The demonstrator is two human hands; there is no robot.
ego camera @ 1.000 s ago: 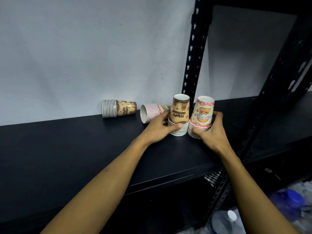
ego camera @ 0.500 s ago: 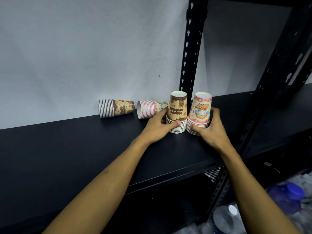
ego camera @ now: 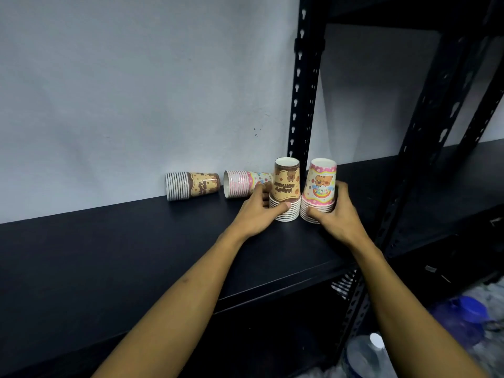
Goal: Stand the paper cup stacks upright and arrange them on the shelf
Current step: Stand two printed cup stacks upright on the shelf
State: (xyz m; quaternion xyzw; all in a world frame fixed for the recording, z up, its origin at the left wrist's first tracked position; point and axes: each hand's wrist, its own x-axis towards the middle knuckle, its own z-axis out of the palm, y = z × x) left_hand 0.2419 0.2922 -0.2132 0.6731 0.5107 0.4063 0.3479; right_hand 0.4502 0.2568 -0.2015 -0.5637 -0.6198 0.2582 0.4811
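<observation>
While your left hand [ego camera: 257, 211] grips the brown cup stack [ego camera: 286, 189] and your right hand [ego camera: 336, 214] grips the pink cup stack [ego camera: 320, 190], both stacks stand on the black shelf [ego camera: 136, 255] with their long axes vertical. Each is inverted: the rims rest on the shelf board and the closed bases face up, so the printed lettering reads upside down. Your left thumb presses the rim bands at the front of the brown stack, with the fingers curled behind it; your right thumb lies against the lower rims of the pink stack, with the fingers wrapped round its far side. The two upright stacks sit just beside one another, near the slotted black upright post [ego camera: 304, 85], towards the back of the shelf.

Two further stacks lie on their sides against the grey wall [ego camera: 136, 91]. The fallen brown stack [ego camera: 191, 185] has its long axis horizontal, parallel to the wall, rims pointing left and base pointing right. The fallen pink stack [ego camera: 245, 184] lies likewise, rims left, its base end partly hidden behind your left hand and the upright brown stack.
</observation>
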